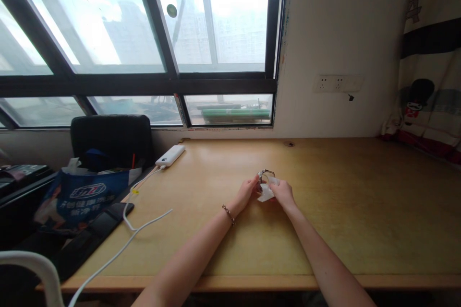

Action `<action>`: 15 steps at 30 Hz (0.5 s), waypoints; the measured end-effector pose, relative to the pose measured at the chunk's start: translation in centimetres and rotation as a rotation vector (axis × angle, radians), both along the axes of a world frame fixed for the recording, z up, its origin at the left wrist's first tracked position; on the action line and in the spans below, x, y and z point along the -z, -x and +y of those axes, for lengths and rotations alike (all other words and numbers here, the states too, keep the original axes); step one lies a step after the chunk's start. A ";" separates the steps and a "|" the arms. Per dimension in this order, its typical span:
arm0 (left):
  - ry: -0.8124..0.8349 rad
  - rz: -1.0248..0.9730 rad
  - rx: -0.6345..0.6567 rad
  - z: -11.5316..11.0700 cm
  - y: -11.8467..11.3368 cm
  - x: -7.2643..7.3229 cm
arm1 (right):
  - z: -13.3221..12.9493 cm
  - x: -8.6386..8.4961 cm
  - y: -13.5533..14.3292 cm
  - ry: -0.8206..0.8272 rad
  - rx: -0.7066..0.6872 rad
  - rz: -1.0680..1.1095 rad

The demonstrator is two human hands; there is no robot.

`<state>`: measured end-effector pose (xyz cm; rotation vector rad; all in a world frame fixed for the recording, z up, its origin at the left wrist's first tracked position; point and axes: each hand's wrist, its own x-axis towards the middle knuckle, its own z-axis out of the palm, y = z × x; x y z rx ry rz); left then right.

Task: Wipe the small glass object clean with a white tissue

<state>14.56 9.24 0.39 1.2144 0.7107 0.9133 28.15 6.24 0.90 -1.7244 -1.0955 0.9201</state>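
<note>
Window (144, 24): wide, dark-framed, bright hazy daylight — pale buildings beyond.
Wall (334, 33): off-white, with a double socket plate (338, 83).
Desk (360, 201): light wood, set against the sill.
Chair (111, 139): black, at the desk's left end.
Far right: striped fabric (430, 57) with a cartoon figure — hanging by the wall.
</note>
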 end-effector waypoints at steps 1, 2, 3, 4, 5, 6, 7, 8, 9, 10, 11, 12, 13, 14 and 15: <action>-0.003 0.015 -0.020 0.0 0.0 0.0 | 0.0 -0.1 -0.1 -0.029 0.014 -0.067; -0.007 0.029 -0.038 0.1 0.0 0.0 | 0.0 -0.2 -0.2 -0.064 0.021 -0.129; -0.013 0.045 -0.053 0.0 0.0 0.0 | -0.1 -0.3 -0.3 -0.101 0.022 -0.186; -0.019 0.060 -0.065 0.0 0.0 -0.1 | -0.1 -0.3 -0.4 -0.137 0.019 -0.241; -0.025 0.074 -0.073 0.0 -0.1 -0.1 | -0.2 -0.3 -0.4 -0.168 0.017 -0.297; -0.031 0.083 -0.076 -0.1 -0.1 -0.2 | -0.2 -0.2 -0.4 -0.193 0.016 -0.354; -0.035 0.090 -0.068 -0.1 -0.2 -0.2 | -0.3 -0.2 -0.4 -0.210 0.020 -0.410; -0.039 0.096 -0.053 -0.2 -0.2 -0.2 | -0.3 -0.1 -0.4 -0.218 0.028 -0.455; -0.045 0.103 -0.037 -0.2 -0.2 -0.3 | -0.3 -0.1 -0.4 -0.216 0.036 -0.474; -0.055 0.114 -0.020 -0.3 -0.3 -0.3 | -0.2 0.0 -0.4 -0.203 0.043 -0.462; -0.069 0.124 -0.001 -0.3 -0.3 -0.3 | -0.2 0.1 -0.4 -0.179 0.043 -0.417; -0.083 0.129 0.020 -0.4 -0.3 -0.4 | -0.1 0.1 -0.4 -0.147 0.040 -0.345; -0.091 0.128 0.038 -0.4 -0.3 -0.5 | 0.0 0.2 -0.4 -0.110 0.035 -0.255; -0.093 0.118 0.052 -0.5 -0.3 -0.5 | 0.0 0.2 -0.4 -0.075 0.030 -0.159; -0.093 0.100 0.065 -0.5 -0.2 -0.6 | 0.1 0.2 -0.3 -0.047 0.028 -0.065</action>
